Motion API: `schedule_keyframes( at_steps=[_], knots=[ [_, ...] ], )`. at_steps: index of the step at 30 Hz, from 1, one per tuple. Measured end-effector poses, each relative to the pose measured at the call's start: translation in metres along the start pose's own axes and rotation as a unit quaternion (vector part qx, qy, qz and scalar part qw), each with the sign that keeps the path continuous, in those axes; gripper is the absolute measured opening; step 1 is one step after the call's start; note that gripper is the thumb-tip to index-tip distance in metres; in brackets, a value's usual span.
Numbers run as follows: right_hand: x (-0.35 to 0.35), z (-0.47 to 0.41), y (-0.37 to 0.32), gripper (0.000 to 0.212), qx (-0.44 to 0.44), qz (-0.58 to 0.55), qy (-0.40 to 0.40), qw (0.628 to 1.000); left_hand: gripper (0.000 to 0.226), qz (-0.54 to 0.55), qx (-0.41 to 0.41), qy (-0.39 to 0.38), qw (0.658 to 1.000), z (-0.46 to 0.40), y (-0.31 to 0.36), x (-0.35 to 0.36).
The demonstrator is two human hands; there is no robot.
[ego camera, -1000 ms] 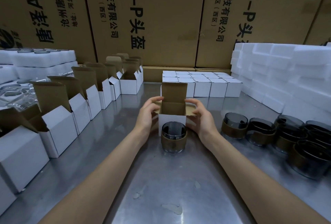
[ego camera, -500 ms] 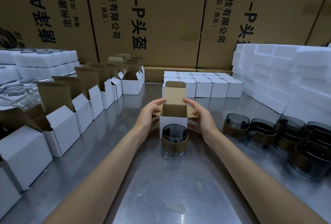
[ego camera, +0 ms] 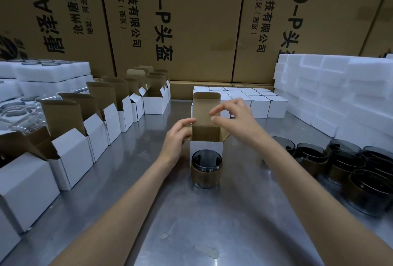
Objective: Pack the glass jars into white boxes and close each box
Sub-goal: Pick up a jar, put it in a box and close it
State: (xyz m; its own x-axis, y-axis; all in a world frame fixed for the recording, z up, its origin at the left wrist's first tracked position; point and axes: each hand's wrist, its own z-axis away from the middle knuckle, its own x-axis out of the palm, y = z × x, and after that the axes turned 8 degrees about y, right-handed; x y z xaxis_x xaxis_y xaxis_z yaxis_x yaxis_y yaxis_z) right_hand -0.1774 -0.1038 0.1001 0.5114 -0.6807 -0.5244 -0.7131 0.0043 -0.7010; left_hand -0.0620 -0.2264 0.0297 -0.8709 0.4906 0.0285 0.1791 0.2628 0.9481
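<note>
An open white box [ego camera: 205, 152] stands mid-table with its brown lid flap [ego camera: 205, 104] upright. A dark glass jar [ego camera: 206, 171] with a brown band stands on the metal table just in front of the box, outside it. My left hand [ego camera: 177, 137] holds the box's left side, thumb on the left side flap. My right hand [ego camera: 235, 116] hovers over the box's right side, its fingers loosely curled and holding nothing, forefinger and thumb tips close in front of the lid flap. Several more jars [ego camera: 340, 163] crowd the table's right side.
A row of open white boxes [ego camera: 93, 129] runs along the left. Closed white boxes [ego camera: 261, 104] sit behind the centre. White foam blocks [ego camera: 340, 95] are stacked at right, and foam trays [ego camera: 44, 72] at far left. Large brown cartons [ego camera: 191, 21] wall off the back.
My right hand has left the box's right side and risen toward the upright lid flap. The left hand stays on the box's left side. The jar has not moved.
</note>
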Motion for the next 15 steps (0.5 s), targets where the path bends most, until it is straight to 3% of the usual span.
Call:
schedule_keyframes(
  at_steps=[3,6,10,15],
  knots=[
    [-0.010,0.008,-0.029,0.015,-0.037,0.090,-0.132,0.986,0.031,0.002,0.021,0.004,1.000,0.002,0.000,0.001],
    [0.000,0.021,-0.040,0.027,-0.031,0.235,-0.262,0.935,0.051,-0.001,0.057,0.039,0.998,0.005,0.003,0.001],
    [0.017,0.030,-0.039,0.018,-0.058,0.327,-0.316,0.889,0.063,0.022,0.032,0.016,0.999,0.006,-0.002,0.000],
    [0.003,0.025,-0.046,0.007,-0.050,0.297,-0.320,0.898,0.080,0.058,-0.068,-0.018,0.996,0.003,-0.010,0.000]
  ],
)
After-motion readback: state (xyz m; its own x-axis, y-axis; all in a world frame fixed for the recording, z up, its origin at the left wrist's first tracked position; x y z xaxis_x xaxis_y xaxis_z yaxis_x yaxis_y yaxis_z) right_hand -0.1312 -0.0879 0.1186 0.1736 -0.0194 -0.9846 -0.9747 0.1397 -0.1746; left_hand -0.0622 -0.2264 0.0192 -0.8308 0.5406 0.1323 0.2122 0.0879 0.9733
